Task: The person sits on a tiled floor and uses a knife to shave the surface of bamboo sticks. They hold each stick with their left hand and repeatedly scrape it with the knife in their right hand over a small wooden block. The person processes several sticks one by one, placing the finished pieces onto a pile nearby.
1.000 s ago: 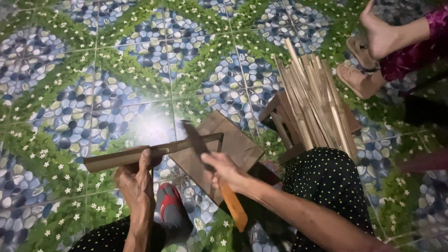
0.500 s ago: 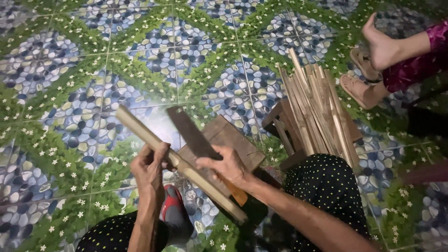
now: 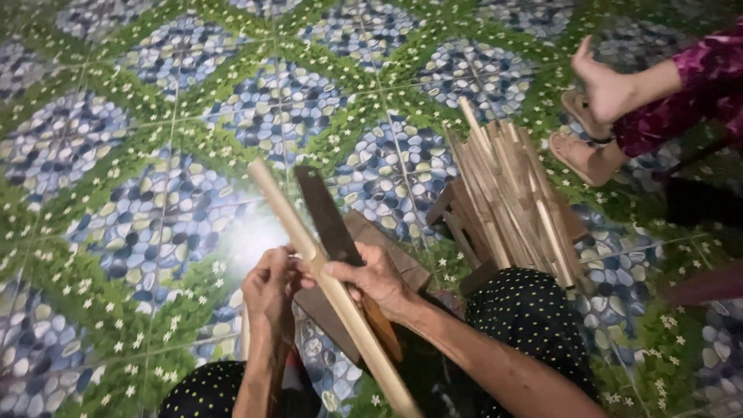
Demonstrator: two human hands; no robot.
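A long pale stick (image 3: 329, 286) runs from 11 o'clock down to 5 o'clock across the frame's lower middle, smooth and straight. The left hand (image 3: 269, 290) grips its middle; the right hand (image 3: 370, 277) holds it together with, apparently, a dark knife (image 3: 325, 217) pointing to 11 o'clock.

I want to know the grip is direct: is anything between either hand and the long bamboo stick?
Nothing visible. The left hand closes on the bamboo stick from its left side, and the right hand touches it with its fingers while also holding the wooden-handled knife, whose dark blade lies just right of the stick, not between hand and stick.
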